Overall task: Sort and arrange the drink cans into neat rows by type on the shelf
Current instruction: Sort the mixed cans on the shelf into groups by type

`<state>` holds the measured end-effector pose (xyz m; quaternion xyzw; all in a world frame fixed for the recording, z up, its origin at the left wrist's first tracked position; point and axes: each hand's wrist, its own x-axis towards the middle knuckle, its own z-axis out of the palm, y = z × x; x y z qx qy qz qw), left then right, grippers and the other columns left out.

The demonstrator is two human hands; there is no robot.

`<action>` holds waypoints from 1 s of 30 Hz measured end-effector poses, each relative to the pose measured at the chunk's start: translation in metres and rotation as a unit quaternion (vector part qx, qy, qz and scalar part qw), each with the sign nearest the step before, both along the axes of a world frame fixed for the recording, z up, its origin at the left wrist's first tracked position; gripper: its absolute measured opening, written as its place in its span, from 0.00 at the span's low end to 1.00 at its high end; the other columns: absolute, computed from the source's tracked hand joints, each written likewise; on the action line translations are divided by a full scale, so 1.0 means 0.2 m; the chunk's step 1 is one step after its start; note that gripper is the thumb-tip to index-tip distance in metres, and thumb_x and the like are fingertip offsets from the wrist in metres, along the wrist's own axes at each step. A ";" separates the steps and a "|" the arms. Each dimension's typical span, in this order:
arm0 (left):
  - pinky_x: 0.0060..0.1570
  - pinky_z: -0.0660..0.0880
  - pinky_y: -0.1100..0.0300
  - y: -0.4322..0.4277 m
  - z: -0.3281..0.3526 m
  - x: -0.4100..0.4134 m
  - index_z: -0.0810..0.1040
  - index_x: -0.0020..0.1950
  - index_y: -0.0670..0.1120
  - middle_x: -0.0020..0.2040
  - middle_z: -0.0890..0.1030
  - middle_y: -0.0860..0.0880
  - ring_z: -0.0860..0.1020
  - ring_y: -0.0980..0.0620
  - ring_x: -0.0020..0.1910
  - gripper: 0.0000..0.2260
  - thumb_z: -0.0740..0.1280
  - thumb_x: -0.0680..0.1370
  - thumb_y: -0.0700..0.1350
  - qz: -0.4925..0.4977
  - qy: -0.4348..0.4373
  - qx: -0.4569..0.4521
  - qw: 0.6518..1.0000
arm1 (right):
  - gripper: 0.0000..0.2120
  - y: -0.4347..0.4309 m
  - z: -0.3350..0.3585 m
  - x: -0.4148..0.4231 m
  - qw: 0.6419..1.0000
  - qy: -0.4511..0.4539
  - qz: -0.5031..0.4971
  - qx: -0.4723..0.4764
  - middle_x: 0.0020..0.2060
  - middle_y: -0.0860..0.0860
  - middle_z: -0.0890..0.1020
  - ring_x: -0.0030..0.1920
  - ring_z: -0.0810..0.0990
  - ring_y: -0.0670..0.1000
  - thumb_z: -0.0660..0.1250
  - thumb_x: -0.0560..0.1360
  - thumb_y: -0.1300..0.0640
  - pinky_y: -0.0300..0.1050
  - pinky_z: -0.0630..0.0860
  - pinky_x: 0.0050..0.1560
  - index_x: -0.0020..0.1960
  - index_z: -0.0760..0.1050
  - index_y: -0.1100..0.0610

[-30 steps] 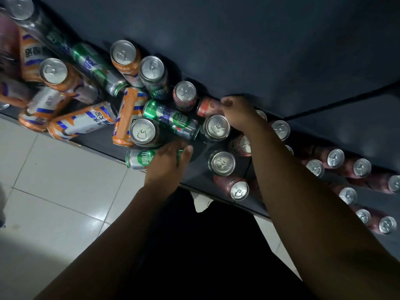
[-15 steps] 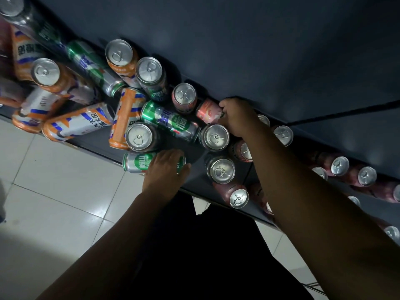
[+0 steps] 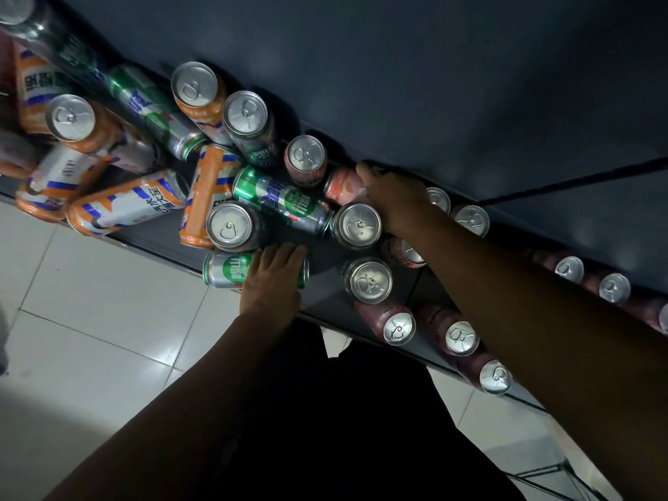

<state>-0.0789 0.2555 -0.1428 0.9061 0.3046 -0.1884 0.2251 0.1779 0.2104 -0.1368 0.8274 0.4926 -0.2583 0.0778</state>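
On the dark shelf (image 3: 166,236) lies a jumble of cans. My left hand (image 3: 273,283) grips a green can (image 3: 227,269) lying on its side at the shelf's front edge. My right hand (image 3: 395,198) holds a pink can (image 3: 343,186) lying against the back wall. Between them lies another green can (image 3: 282,200), with upright cans (image 3: 358,226) beside it. Orange-and-white cans (image 3: 126,204) lie tumbled at the left. Dark red cans (image 3: 397,327) stand in rows at the right, partly hidden by my right arm.
A dark back panel (image 3: 433,85) rises behind the shelf. Pale floor tiles (image 3: 90,338) lie below the front edge. My dark clothing (image 3: 343,428) fills the bottom middle. A thin metal frame (image 3: 553,479) shows at the bottom right.
The view has shifted slightly. My right hand has closed further round the pink can at the back. My left hand stays on the lying green can.
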 end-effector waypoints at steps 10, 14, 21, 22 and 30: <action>0.65 0.70 0.45 -0.01 -0.02 0.00 0.74 0.68 0.44 0.61 0.79 0.44 0.76 0.40 0.60 0.35 0.77 0.61 0.36 -0.050 -0.021 0.057 0.997 | 0.18 -0.05 0.06 0.03 0.997 0.064 0.008 0.036 0.57 0.63 0.81 0.56 0.81 0.65 0.70 0.77 0.57 0.50 0.71 0.46 0.63 0.68 0.60; 0.63 0.70 0.46 -0.02 0.05 -0.03 0.73 0.67 0.44 0.62 0.78 0.45 0.75 0.40 0.60 0.35 0.76 0.60 0.36 -0.036 -0.079 0.041 0.995 | 0.21 -0.09 0.19 0.03 0.996 0.075 0.014 0.056 0.55 0.62 0.82 0.54 0.81 0.66 0.71 0.76 0.55 0.52 0.73 0.46 0.64 0.70 0.60; 0.66 0.69 0.46 -0.02 0.25 -0.01 0.71 0.71 0.47 0.68 0.76 0.47 0.74 0.43 0.67 0.32 0.77 0.69 0.40 0.051 -0.131 -0.051 0.989 | 0.19 -0.15 0.26 -0.05 0.992 0.085 -0.002 0.093 0.55 0.60 0.80 0.53 0.80 0.64 0.72 0.74 0.56 0.52 0.74 0.46 0.61 0.71 0.58; 0.65 0.71 0.45 -0.01 0.27 -0.02 0.70 0.71 0.47 0.68 0.76 0.47 0.75 0.43 0.66 0.32 0.77 0.69 0.40 0.072 -0.139 -0.068 0.985 | 0.19 -0.16 0.26 -0.05 0.990 0.098 -0.009 0.096 0.55 0.59 0.80 0.54 0.79 0.63 0.73 0.73 0.57 0.53 0.75 0.46 0.60 0.71 0.58; 0.62 0.75 0.48 0.00 0.32 -0.01 0.67 0.75 0.49 0.71 0.75 0.48 0.75 0.44 0.67 0.34 0.78 0.72 0.43 0.146 -0.167 -0.127 0.967 | 0.11 -0.18 0.29 -0.06 0.981 0.126 -0.049 0.142 0.55 0.52 0.77 0.57 0.76 0.57 0.70 0.75 0.56 0.56 0.76 0.51 0.56 0.75 0.54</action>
